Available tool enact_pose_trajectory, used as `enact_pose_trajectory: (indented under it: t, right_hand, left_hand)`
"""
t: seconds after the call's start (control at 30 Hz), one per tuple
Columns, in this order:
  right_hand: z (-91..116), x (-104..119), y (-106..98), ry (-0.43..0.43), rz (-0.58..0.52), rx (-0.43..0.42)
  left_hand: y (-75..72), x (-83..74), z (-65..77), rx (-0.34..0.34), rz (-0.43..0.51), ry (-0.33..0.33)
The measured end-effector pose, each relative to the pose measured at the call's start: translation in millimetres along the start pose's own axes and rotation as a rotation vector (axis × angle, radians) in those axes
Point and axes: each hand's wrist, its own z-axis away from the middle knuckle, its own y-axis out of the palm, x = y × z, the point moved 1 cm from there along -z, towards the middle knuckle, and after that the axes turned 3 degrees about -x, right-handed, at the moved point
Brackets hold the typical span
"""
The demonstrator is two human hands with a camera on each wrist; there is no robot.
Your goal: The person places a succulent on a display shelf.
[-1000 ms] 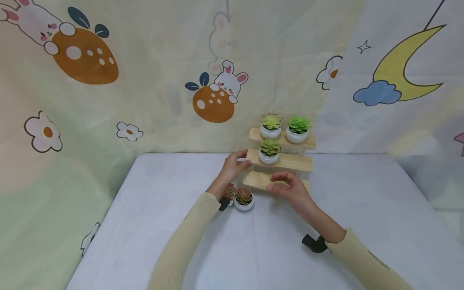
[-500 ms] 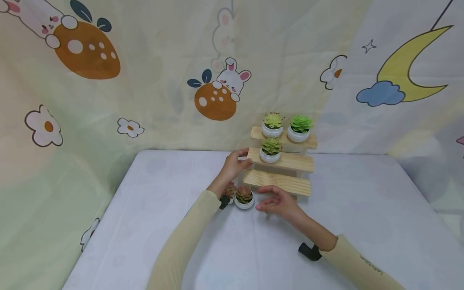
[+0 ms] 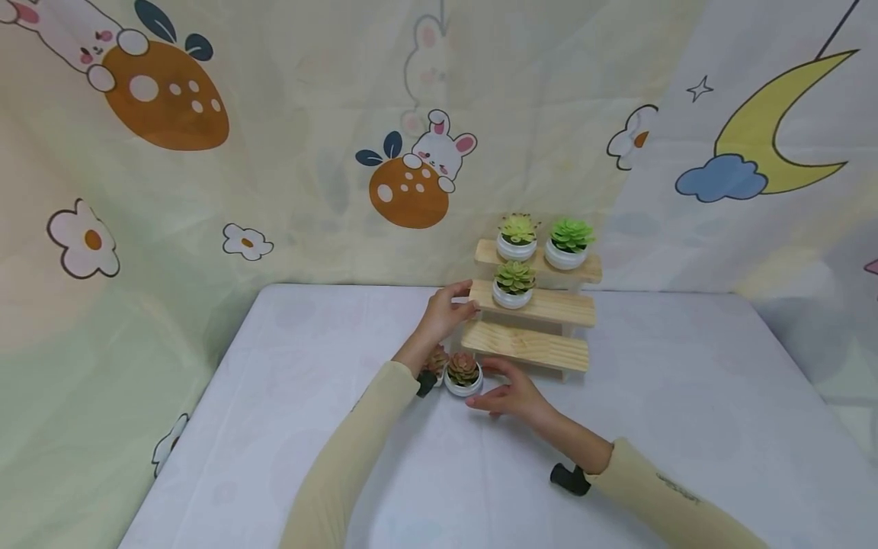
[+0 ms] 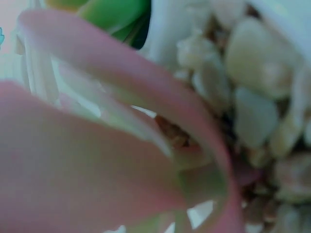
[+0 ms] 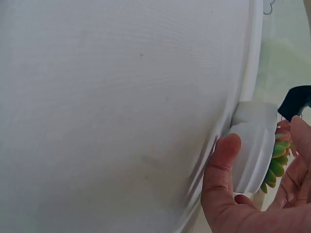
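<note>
My left hand [image 3: 441,316] grips the left end of the middle board of a three-step wooden display stand [image 3: 542,305], thumb and fingers at its edge. On the table in front of the stand's left end sits a reddish succulent in a white pot [image 3: 463,377]. My right hand [image 3: 511,390] reaches round that pot from the right. In the right wrist view the thumb [image 5: 227,145] lies against the white pot [image 5: 252,155], with the other fingers on its far side. A second reddish succulent [image 3: 436,358] is partly hidden behind my left wrist; pink leaves [image 4: 87,160] and pebbles fill the left wrist view.
Two green potted succulents [image 3: 567,242] stand on the top board, and another green potted succulent [image 3: 513,284] on the middle one. The lowest board [image 3: 528,345] is bare wood. A white cloth covers the table [image 3: 658,396], with a printed curtain [image 3: 309,152] behind.
My right hand has come down from the lowest board, moving left and toward me to the nearer reddish succulent's pot. My left hand has kept its place on the stand.
</note>
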Motion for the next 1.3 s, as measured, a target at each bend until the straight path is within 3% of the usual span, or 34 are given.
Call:
enact_pose_trajectory:
  t: [0.27, 0.53, 0.93, 1.3]
  right_hand:
    - [-8.2, 1.2, 8.9, 0.015, 0.102, 0.001]
    - [-12.8, 1.2, 8.3, -0.117, 0.29, -0.086]
    - [-20.9, 1.0, 21.5, -0.198, 0.36, -0.171]
    - [-21.0, -2.3, 23.7, -0.218, 0.364, -0.203]
  left_hand:
    - [1.2, 2.4, -1.5, -0.01, -0.001, 0.0]
    - [6.1, -0.3, -4.0, 0.021, -0.006, 0.017]
    - [0.6, 1.1, -1.0, -0.009, -0.009, 0.005]
    - [1.2, 1.1, -0.2, -0.011, -0.009, -0.002]
